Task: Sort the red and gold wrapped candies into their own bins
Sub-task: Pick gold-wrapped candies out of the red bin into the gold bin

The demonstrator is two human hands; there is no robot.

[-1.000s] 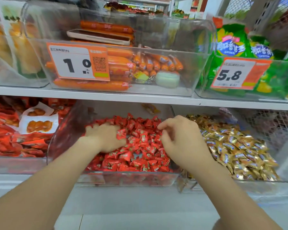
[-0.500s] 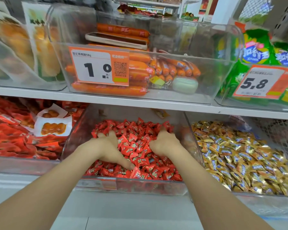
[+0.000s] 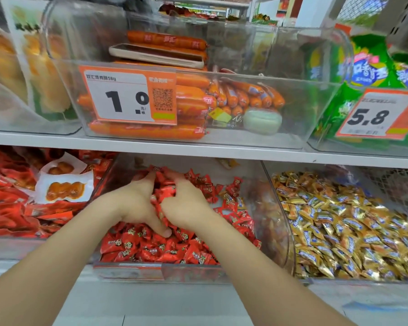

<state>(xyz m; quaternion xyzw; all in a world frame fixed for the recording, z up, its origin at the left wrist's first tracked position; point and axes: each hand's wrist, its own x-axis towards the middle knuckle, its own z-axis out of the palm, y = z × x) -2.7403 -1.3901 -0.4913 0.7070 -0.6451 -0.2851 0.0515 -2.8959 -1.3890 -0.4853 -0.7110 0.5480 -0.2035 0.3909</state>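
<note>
Red foil-wrapped candies [image 3: 156, 245] lie heaped in the clear plastic middle bin [image 3: 160, 270], piled high at its front lip and thinner toward its right side.

Left of the middle bin sit flat red snack packets [image 3: 10, 196]. Their colour is close enough that a candy flicked over that wall would be hard to spot.

Inside the middle bin, the left hand [image 3: 137, 203] lies on the heap. Its fingers reach toward the back and the thumb is splayed down onto the wrappers. The right hand [image 3: 186, 205] is close beside it, almost touching, with its fingers curled into the pile. Whether they pinch a candy I cannot tell.

With both hands raking so near the front lip, the likeliest slip is slick wrappers sliding over it and off the shelf.

Toward the middle bin's right side, a few gold-tinted wrappers [image 3: 230, 199] seem to lie among the red. Stirring could bury them, and they would be missed.

Right of the middle bin, past its curved wall, are the gold foil-wrapped candies [image 3: 339, 227]. A careless scoop across that wall could carry red ones into them.
</note>
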